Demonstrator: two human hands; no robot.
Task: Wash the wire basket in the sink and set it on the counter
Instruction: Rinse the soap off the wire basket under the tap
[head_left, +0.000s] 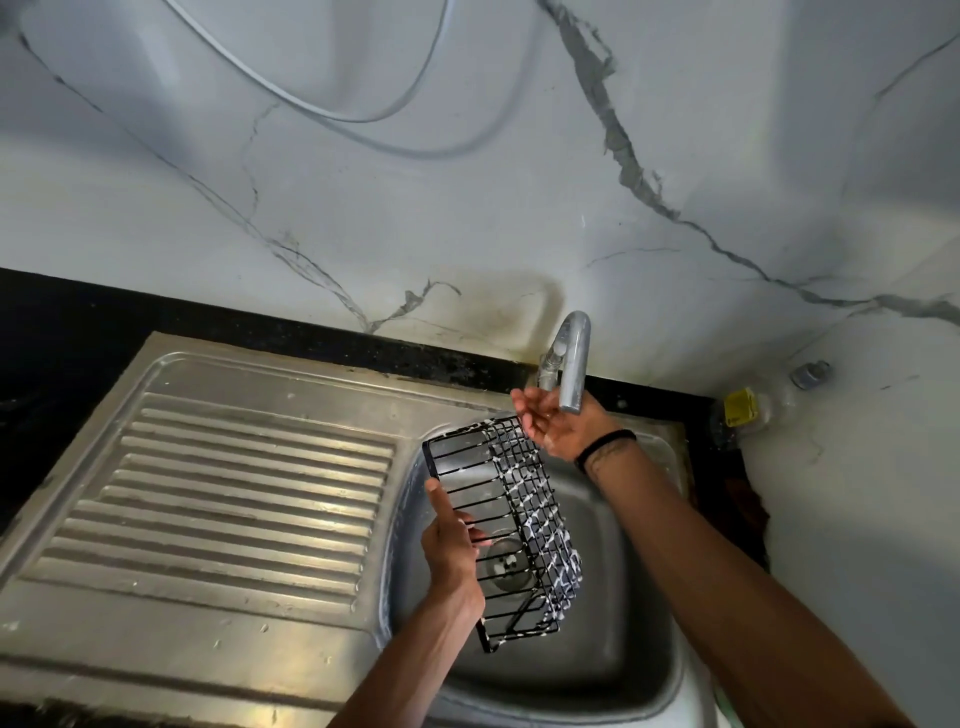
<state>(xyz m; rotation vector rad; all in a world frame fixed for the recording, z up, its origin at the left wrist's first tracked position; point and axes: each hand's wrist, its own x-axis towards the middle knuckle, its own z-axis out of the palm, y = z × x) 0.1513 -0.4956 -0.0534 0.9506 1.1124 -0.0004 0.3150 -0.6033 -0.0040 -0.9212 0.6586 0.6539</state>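
Overhead, tap (571, 364); right hand (556, 423) open, cupped, empty beneath it. Left hand (453, 545) grips soapy basket (511, 525) over sink (639, 623); drainboard (223, 499) left.

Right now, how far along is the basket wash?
Done: the wire basket is soaped, with white suds along its right side. In hand: the left hand holds it tilted over the sink bowl, while the right hand is cupped, open, under the faucet spout; I can't make out a water stream. Left: rinse off the suds, then set it on the counter.
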